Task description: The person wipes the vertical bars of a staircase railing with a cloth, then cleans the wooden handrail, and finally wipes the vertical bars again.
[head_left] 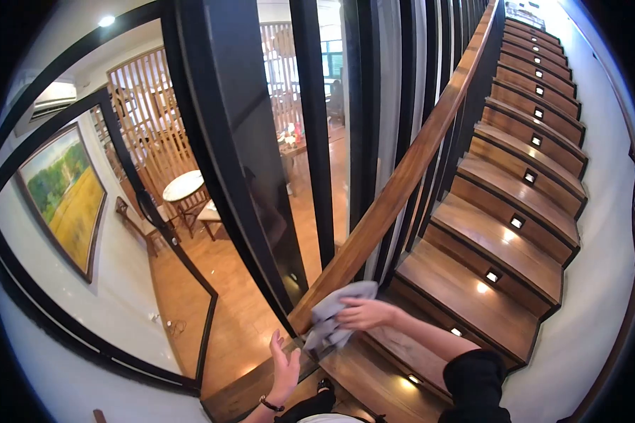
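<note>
Gripping a grey cloth [327,319] at the near end of the wooden handrail [402,185], my right grip [365,314] is closed on the fabric, with the fingers laid across its upper right part. The cloth is bunched and drapes over the rail's lower end, its loose folds hanging to the left of and below my fingers. The hand and the fabric are a little blurred, and I cannot tell how tightly the fingers press or where the thumb lies.

My left grip [284,363] is spread, fingers parted and pointing up, just to the near left of the rail's end and apart from the cloth. A dark bracelet [271,405] circles that wrist, and a black sleeve [476,381] covers my right arm toward the near right.

From the cloth, the handrail slants up toward the far right beside a row of dark upright bars [311,120]. Right of it climbs a flight of wooden stairs [466,268] with small lights [492,276] set in the risers, bordered by a white wall [607,282] at the far right side. On the left, a dark-framed glass door [208,303] stands ajar near a framed landscape painting [63,197], and a round table [184,185] stands farther off on the room's wooden floor [236,299].
</note>
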A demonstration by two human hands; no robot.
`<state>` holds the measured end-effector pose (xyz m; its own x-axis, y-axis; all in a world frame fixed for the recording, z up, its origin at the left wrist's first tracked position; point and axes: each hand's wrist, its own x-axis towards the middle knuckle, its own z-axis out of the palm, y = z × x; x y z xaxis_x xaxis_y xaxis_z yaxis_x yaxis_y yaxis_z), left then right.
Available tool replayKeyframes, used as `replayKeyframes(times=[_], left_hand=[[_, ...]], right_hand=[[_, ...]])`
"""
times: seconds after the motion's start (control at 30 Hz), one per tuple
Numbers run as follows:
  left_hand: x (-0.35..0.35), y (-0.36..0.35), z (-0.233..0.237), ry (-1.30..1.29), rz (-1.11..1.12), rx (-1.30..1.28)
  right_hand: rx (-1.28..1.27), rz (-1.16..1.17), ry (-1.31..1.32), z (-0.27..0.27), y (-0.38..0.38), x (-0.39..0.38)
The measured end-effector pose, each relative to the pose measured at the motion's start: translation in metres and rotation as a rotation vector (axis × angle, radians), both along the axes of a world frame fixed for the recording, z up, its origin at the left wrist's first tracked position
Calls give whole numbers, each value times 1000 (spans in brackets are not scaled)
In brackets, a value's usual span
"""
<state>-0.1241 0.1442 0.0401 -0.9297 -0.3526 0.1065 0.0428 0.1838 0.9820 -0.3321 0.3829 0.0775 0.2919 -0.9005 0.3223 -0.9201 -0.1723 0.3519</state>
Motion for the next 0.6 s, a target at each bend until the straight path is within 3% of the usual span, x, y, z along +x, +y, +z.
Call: replayKeyframes(times=[0.13, 0.23, 0.3, 0.33, 0.4, 0.47, 0.53, 0.6], left_hand=[[-32, 10, 22, 44, 14, -24], [-55, 15, 25, 59, -42, 42], [-59, 17, 43, 25, -76, -272], [-61, 17, 51, 15, -87, -427], [-68, 9, 52, 62, -96, -558], [-72, -5, 52, 60, -146, -628], [-75, -12, 52, 49, -180, -640], [-80, -16, 58, 58, -199, -667]], right_hand=[[-171, -522, -25, 46, 89, -52], [-625, -777, -59, 78, 115, -71], [-976, -814, -61, 94, 103, -74], [-1042, -769, -252, 86, 88, -73], [-777, -713, -190, 111, 53, -52], [-445, -683, -135, 93, 18, -39], [-158, -475, -45, 86, -6, -23], [-138, -355, -32, 99, -16, -25]])
